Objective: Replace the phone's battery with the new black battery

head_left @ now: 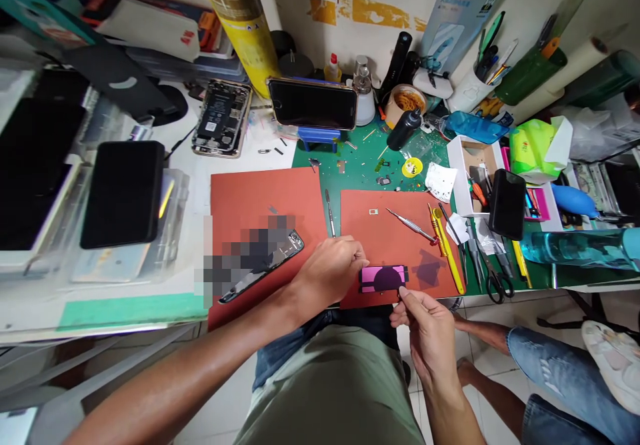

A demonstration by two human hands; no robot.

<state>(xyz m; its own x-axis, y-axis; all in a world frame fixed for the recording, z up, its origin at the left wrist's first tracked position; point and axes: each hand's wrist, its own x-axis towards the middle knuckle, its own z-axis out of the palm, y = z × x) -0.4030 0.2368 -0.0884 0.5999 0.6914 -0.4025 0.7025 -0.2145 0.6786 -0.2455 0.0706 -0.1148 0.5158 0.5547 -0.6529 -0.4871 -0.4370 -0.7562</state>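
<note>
A flat black phone battery (388,278) with pink adhesive strips and a dark round patch lies over the near part of the right-hand red mat. At its lower right corner, the thumb and finger of my right hand (425,321) pinch the edge. My left hand (333,266) is closed by its upper left corner, fingertips pressed together; what they hold, if anything, is hidden. Left of that hand, a phone screen assembly (287,248), partly blurred by blocks, rests on the other red mat (265,191). A small pale piece (373,211) sits above the battery.
Tweezers (413,225), a yellow-handled tool (453,258) and scissors (495,281) lie to the right. A metal spudger (330,213) is between the mats. An opened phone (221,118) and a propped phone (313,103) stand behind. Another person's legs (540,358) show at lower right.
</note>
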